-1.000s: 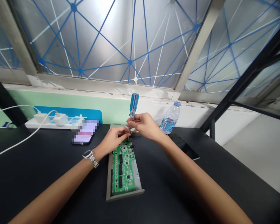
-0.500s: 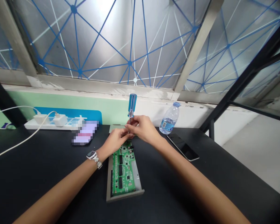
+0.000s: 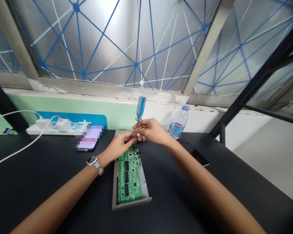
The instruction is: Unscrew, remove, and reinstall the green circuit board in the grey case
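A screwdriver (image 3: 141, 107) with a blue and clear handle stands nearly upright, tilted slightly right, over the far end of a green circuit board (image 3: 136, 172). My right hand (image 3: 151, 130) pinches its metal shaft just below the handle. Lower down, the thumb and fingers of my left hand (image 3: 117, 145) close around the shaft near its tip. My hands hide the spot where the tip meets the board. The board lies in a shallow grey metal casing (image 3: 132, 205), with black chips along its middle.
On the black table (image 3: 88, 201), a phone with a blurred screen (image 3: 89, 138) lies left, before a white power strip (image 3: 56, 127) with plugs and cables. To the right are a water bottle (image 3: 178, 122) and a dark phone (image 3: 197, 156), partly behind my forearm. A window wall stands behind.
The screwdriver handle has turned and its top leans further right. My right hand has shifted slightly up, and my left fingers are a little more open around the shaft.
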{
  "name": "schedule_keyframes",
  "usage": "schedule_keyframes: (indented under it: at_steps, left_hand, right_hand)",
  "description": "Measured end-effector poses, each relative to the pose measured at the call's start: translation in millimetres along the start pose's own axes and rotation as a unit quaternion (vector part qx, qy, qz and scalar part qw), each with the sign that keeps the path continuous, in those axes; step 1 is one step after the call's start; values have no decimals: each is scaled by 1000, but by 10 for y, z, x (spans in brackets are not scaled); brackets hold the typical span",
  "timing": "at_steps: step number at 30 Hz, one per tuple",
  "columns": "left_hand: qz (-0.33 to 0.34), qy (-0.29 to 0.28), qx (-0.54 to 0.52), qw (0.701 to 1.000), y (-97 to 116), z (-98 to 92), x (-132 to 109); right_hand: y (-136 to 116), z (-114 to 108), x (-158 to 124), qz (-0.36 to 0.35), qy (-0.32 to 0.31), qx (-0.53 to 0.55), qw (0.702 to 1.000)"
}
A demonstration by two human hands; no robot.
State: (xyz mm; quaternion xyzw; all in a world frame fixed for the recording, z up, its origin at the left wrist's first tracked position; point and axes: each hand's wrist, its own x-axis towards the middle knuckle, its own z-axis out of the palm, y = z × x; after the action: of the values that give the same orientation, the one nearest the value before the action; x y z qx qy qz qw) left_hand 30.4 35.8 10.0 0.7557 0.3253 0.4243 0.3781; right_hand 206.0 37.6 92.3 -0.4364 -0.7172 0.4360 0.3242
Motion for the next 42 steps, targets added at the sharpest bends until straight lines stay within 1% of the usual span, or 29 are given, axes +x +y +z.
schedule_keyframes:
  at_steps: [4, 8, 12, 14, 17, 19, 22, 26, 29, 32, 36, 39, 42]
  left_hand:
    - [5, -8, -26, 1000, -42, 54, 38]
    - [14, -1, -5, 1000, -81, 96, 82]
    - [0, -5, 7, 1000, -116, 111, 108]
    - [-10, -7, 4, 1000, -123, 121, 109]
    - [-31, 3, -24, 999, -109, 136, 96]
    - [-49, 10, -41, 998, -78, 131, 81]
    - [-67, 6, -53, 996, -20, 82, 58]
    - [-57, -24, -45, 997, 3, -30, 35]
    - [-51, -32, -32, 998, -27, -74, 31]
    - [-28, -33, -43, 998, -53, -55, 44]
    - [-2, -27, -48, 998, -72, 19, 83]
    - [-10, -18, -37, 999, -106, 76, 116]
    - [-31, -5, -41, 999, -140, 128, 137]
  right_hand:
    - [-38, 39, -16, 17, -10, 23, 1000]
    - [-7, 109, -13, -13, -1, 17, 1000]
    - [51, 158, -2, -22, 14, 3, 1000]
    - [77, 152, 5, -25, 38, -29, 999]
    - [107, 99, 19, -49, 96, -119, 987]
    - [120, 51, 30, -62, 112, -153, 980]
    - [120, -6, 37, -55, 80, -123, 988]
    - [72, -33, 15, -37, 22, -33, 998]
    - [37, -37, -6, -33, 2, -14, 999]
    - [43, -32, -5, -32, -11, -8, 999]
    - [68, 13, 17, -31, -11, 2, 999]
    - [64, 78, 26, -22, -8, 12, 1000]
    - [78, 131, 27, -32, 2, -3, 999]
